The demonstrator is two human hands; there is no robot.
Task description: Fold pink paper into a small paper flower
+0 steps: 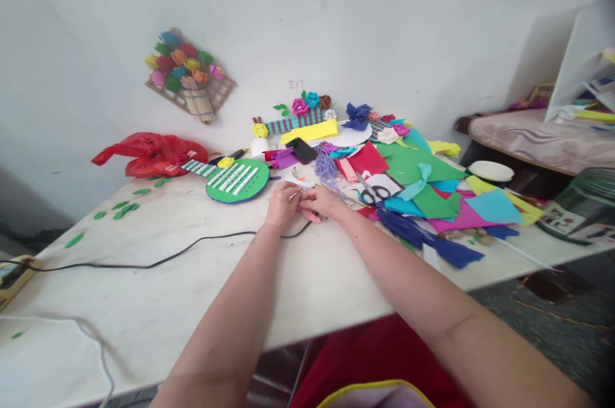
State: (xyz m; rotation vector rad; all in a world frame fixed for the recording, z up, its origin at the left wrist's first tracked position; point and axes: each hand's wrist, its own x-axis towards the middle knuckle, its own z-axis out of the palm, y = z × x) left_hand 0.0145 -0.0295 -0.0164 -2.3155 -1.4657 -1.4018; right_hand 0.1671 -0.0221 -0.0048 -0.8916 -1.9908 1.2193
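My left hand (284,203) and my right hand (323,202) meet over the middle of the table, with their fingers closed and pressed together. A small piece of pink paper (312,216) sticks out below the fingers of my right hand. Whatever lies between the fingertips of my left hand is hidden. Just beyond the hands are a tangle of purple yarn (325,164) and a small white piece (300,182). To the right, black-handled scissors (375,193) lie on paper scraps. A green paper guitar (239,180) with white strips rests at the left.
A black cord (192,244) runs from the left edge toward my hands. Coloured paper (418,163) covers the table's right side, near a glass jar (583,206). A red plastic bag (158,153) and green paper leaves (125,209) lie left. Paper flowers (300,106) stand against the wall.
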